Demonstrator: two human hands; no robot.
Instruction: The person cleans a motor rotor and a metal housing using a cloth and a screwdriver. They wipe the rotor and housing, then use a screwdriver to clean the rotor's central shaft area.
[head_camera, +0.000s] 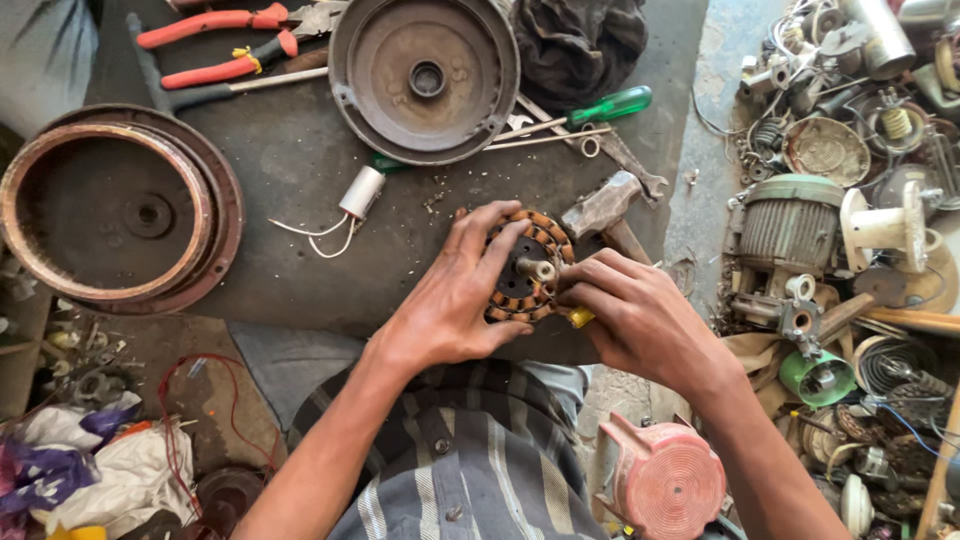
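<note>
A round fan-motor stator (530, 262) with copper-orange windings and a short shaft sits at the near edge of the dark worktable (290, 180). My left hand (455, 295) cups its left side, fingers over the top of the coils. My right hand (635, 315) presses against its right side and pinches a small tool with a yellow handle (580, 317), whose tip is hidden at the windings.
On the table lie a round metal motor cover (425, 75), a larger rusty ring housing (115, 205), red-handled pliers (215, 45), a green-handled screwdriver (590, 110), a white capacitor with wires (360, 192) and a hammer head (605, 205). Scrap motors (800, 225) pile at right.
</note>
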